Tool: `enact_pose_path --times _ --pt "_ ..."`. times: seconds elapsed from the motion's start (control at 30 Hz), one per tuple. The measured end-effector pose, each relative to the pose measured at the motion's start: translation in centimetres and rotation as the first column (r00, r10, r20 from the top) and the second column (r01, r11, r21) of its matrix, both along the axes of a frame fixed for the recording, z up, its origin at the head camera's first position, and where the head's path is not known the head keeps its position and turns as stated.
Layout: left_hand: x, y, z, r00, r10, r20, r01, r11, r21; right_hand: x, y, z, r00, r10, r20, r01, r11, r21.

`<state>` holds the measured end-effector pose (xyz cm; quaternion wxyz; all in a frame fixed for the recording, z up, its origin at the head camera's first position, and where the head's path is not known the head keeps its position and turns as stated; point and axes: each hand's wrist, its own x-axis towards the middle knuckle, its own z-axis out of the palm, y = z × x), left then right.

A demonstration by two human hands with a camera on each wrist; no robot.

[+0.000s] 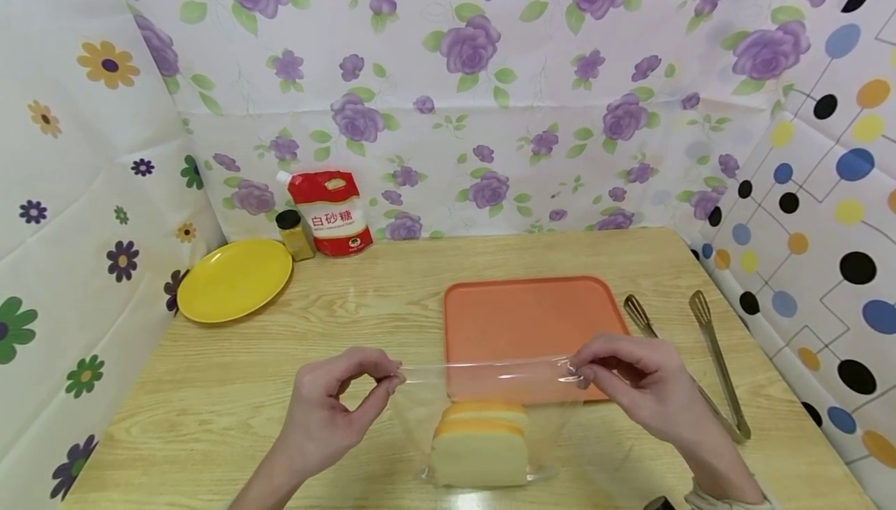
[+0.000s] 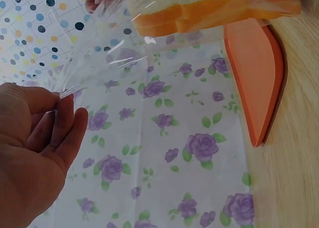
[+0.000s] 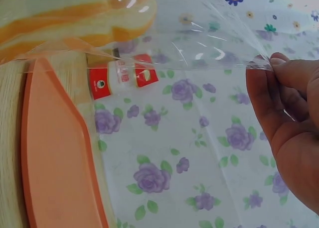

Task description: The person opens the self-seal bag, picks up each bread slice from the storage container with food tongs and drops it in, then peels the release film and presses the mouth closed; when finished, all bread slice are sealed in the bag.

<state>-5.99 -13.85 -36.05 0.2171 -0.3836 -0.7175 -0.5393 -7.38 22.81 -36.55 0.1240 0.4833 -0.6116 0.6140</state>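
Between my two hands a clear plastic bag [image 1: 490, 374] is stretched taut along its upper edge. My left hand [image 1: 336, 397] pinches one corner with thumb and fingertips; my right hand [image 1: 640, 385] pinches the opposite corner. Inside the bag, slices of bread [image 1: 479, 448] with orange-yellow crust stand together at the bottom, close to the table's front. In the left wrist view the film [image 2: 107, 49] runs in creases to my thumb and finger. In the right wrist view the bread [image 3: 75, 19] shows through the film.
An orange tray [image 1: 532, 316] lies behind the bag. Metal tongs [image 1: 721, 370] lie open to its right. At the back left are a yellow plate [image 1: 234, 281], a yellow jar with a black lid [image 1: 297, 236] and a red-white sugar pouch [image 1: 332, 214]. A dark object [image 1: 658, 504] pokes in at the bottom edge.
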Motion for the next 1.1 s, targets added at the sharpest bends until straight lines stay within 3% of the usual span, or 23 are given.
enact_pose_path --times 0.17,0.3,0.4,0.5,0.63,0.77,0.97,1.1 --pt "0.2 0.4 0.0 0.999 0.000 0.039 -0.001 0.999 0.034 0.6 0.3 0.1 0.993 -0.115 0.025 0.113 0.991 0.070" --pt "0.3 0.7 -0.2 0.997 -0.034 0.063 0.029 0.997 0.070 1.2 -0.3 1.4 0.963 -0.259 -0.071 0.268 0.936 0.228" --pt "0.5 0.8 -0.3 0.997 -0.054 0.059 0.049 0.995 0.087 1.3 -1.9 3.0 0.919 -0.325 -0.223 0.386 0.852 0.354" --pt "0.6 1.0 -0.4 0.997 -0.071 0.036 0.068 0.993 0.093 1.3 -4.6 4.6 0.890 -0.316 -0.327 0.443 0.769 0.461" --pt "0.6 1.1 -0.5 0.995 -0.098 0.009 0.096 0.990 0.099 1.5 -8.4 6.6 0.866 -0.274 -0.418 0.491 0.621 0.611" --pt "0.5 1.2 -0.6 0.993 -0.116 -0.012 0.117 0.988 0.100 1.9 -11.5 8.1 0.857 -0.217 -0.467 0.507 0.509 0.695" --pt "0.5 1.2 -0.7 0.989 -0.141 -0.037 0.144 0.982 0.118 1.9 -14.8 8.5 0.882 -0.187 -0.433 0.467 0.474 0.746" --pt "0.7 1.1 -0.7 0.988 -0.151 -0.043 0.156 0.980 0.126 1.9 -15.9 8.2 0.877 -0.214 -0.431 0.479 0.466 0.744"
